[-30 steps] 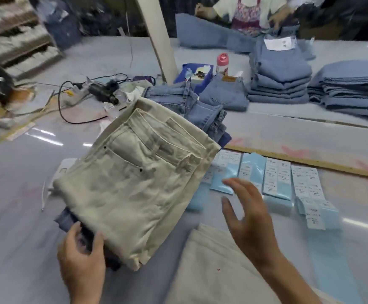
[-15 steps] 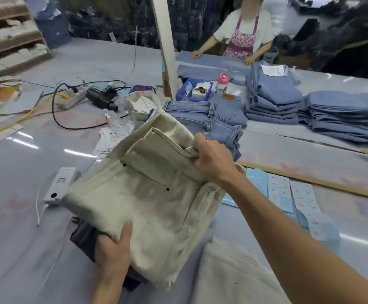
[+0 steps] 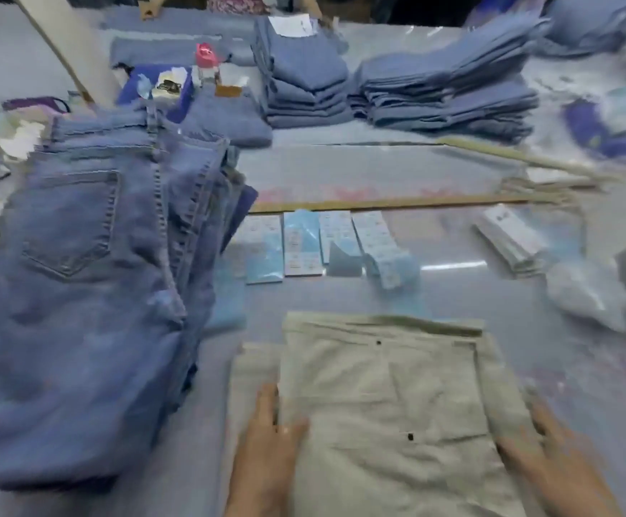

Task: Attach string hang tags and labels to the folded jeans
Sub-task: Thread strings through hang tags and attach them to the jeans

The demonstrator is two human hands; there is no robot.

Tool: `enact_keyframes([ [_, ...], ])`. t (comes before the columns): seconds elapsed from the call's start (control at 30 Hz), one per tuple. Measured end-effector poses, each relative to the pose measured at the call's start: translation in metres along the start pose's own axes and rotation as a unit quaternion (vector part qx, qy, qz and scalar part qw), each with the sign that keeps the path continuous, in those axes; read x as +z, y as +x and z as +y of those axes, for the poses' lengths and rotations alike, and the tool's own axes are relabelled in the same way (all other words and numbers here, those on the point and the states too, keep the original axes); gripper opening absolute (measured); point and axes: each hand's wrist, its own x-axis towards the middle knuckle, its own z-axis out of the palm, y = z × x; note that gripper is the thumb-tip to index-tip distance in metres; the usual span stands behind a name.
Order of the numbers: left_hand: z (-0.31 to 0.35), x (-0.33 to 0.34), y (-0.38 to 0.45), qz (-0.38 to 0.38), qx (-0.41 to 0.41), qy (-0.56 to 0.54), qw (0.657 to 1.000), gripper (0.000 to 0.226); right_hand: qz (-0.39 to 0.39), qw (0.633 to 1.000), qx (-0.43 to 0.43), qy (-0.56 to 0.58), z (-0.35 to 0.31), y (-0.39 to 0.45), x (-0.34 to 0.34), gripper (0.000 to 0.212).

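A folded beige pair of jeans [image 3: 386,397] lies flat at the bottom centre, on top of another beige pair [image 3: 251,367] that shows at its left edge. My left hand [image 3: 266,445] rests against the top pair's left edge, fingers straight and thumb on the cloth. On the right edge lies my right hand [image 3: 554,464], fingers spread flat. Beyond the jeans, several light-blue sheets of labels [image 3: 304,244] sit side by side on the table. A bundle of white hang tags [image 3: 509,236] lies further right. The view is blurred.
A pile of blue jeans [image 3: 80,274] fills the left side. Folded blue stacks [image 3: 304,69] [image 3: 445,91] stand at the back. A long wooden ruler [image 3: 397,203] crosses the table behind the labels. A plastic bag [image 3: 583,296] lies right; a pink-capped bottle [image 3: 207,61] and blue box [image 3: 158,87] stand at the back left.
The beige jeans, held up over the left pile by both hands, now lie flat in front of me on the other beige pair. Both hands moved to their side edges.
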Motion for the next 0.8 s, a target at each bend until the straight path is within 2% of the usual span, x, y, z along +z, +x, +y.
enact_keyframes([
  [0.03,-0.004,0.022,0.002,-0.005,-0.03,0.051,0.998,0.046,-0.008,1.0,0.014,-0.02,0.015,0.0,0.0,0.079],
  [0.07,-0.008,0.034,0.004,0.021,-0.025,0.108,0.994,0.041,-0.011,0.999,0.0,-0.038,0.029,-0.001,0.003,0.073],
  [0.1,-0.027,0.046,0.009,0.07,0.002,0.18,0.981,0.04,0.016,0.997,-0.01,-0.071,0.053,0.0,0.008,0.058],
  [0.13,-0.032,0.059,0.005,0.118,0.03,0.251,0.96,0.047,0.069,0.994,-0.025,-0.083,0.066,-0.002,0.018,0.041],
  [0.17,-0.04,0.073,0.002,0.14,0.063,0.281,0.947,0.056,0.091,0.993,-0.051,-0.063,0.077,-0.002,0.025,0.032],
  [0.2,-0.034,0.085,-0.003,0.161,0.097,0.288,0.939,0.056,0.074,0.995,-0.057,-0.034,0.075,-0.007,0.027,0.032],
  [0.23,-0.035,0.103,-0.001,0.196,0.149,0.293,0.924,0.051,0.027,0.999,-0.042,0.008,0.071,-0.009,0.032,0.035],
  [0.27,-0.028,0.12,-0.002,0.194,0.193,0.291,0.917,0.045,-0.037,0.999,-0.009,0.031,0.072,-0.01,0.038,0.039],
  [0.3,-0.024,0.141,0.0,0.157,0.243,0.29,0.912,0.04,-0.074,0.995,0.025,0.066,0.074,-0.01,0.044,0.037],
  [0.37,-0.001,0.186,-0.001,0.017,0.269,0.264,0.926,0.032,-0.092,0.981,0.04,0.169,0.074,-0.013,0.048,0.029],
  [0.4,0.01,0.207,-0.001,-0.025,0.272,0.261,0.926,0.03,-0.087,0.975,0.034,0.202,0.075,-0.014,0.047,0.029],
  [0.47,0.022,0.244,0.005,-0.074,0.249,0.283,0.923,0.04,-0.083,0.974,0.017,0.21,0.083,-0.014,0.043,0.029],
  [0.53,0.025,0.264,0.011,-0.099,0.212,0.326,0.916,0.048,-0.084,0.977,0.008,0.196,0.098,-0.015,0.037,0.024],
  [0.6,0.021,0.266,0.014,-0.114,0.206,0.324,0.916,0.047,-0.101,0.979,0.001,0.175,0.114,-0.015,0.035,0.02],
  [0.67,0.012,0.258,0.012,-0.125,0.228,0.298,0.919,0.047,-0.124,0.974,0.012,0.189,0.123,-0.015,0.029,0.021],
  [0.8,-0.006,0.241,0.001,-0.122,0.307,0.338,0.881,0.049,-0.149,0.957,0.037,0.247,0.128,-0.005,0.02,0.02],
])
